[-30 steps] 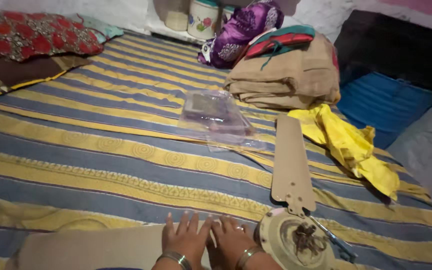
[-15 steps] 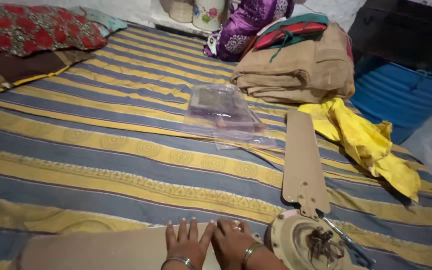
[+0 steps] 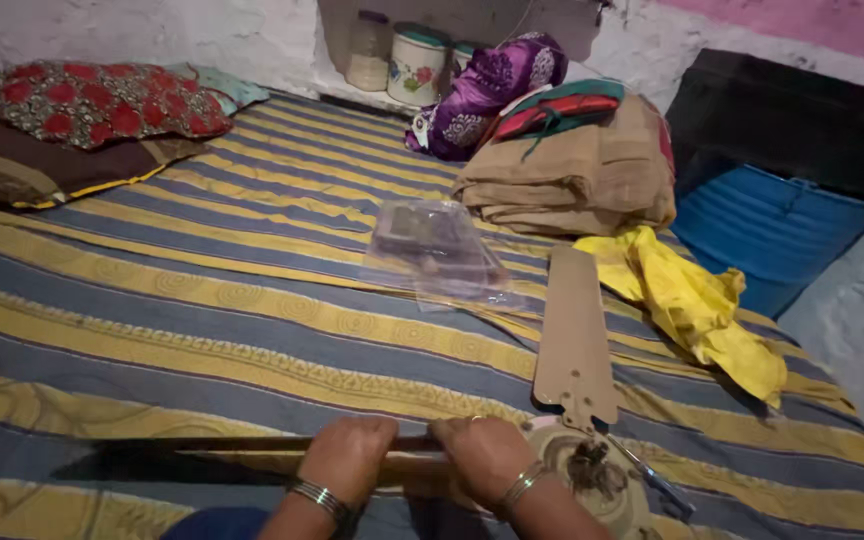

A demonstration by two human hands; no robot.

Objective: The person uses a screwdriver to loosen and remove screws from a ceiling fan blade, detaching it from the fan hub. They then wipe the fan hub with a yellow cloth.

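**Two hands grip a fan blade on a striped bed**

Head view: At the near edge, the left hand [image 3: 349, 455] and right hand [image 3: 485, 452] sit side by side, each curled into a fist around a long flat tan fan blade [image 3: 242, 457]. The blade is held on edge and runs out to the left, low over a blue and yellow striped bedsheet [image 3: 202, 330]. Both wrists wear metal bangles. Just right of the right hand lies a round fan motor hub [image 3: 592, 475], with a second tan fan blade [image 3: 572, 340] fixed to it and pointing away. A screwdriver [image 3: 652, 478] rests at the hub's right side. Farther off, mid-bed, lies a clear plastic bag [image 3: 437, 250]. To the right is a crumpled yellow cloth [image 3: 692, 300], beyond it a stack of folded brown fabric [image 3: 577, 175]. A red patterned pillow [image 3: 102, 105] lies far left.
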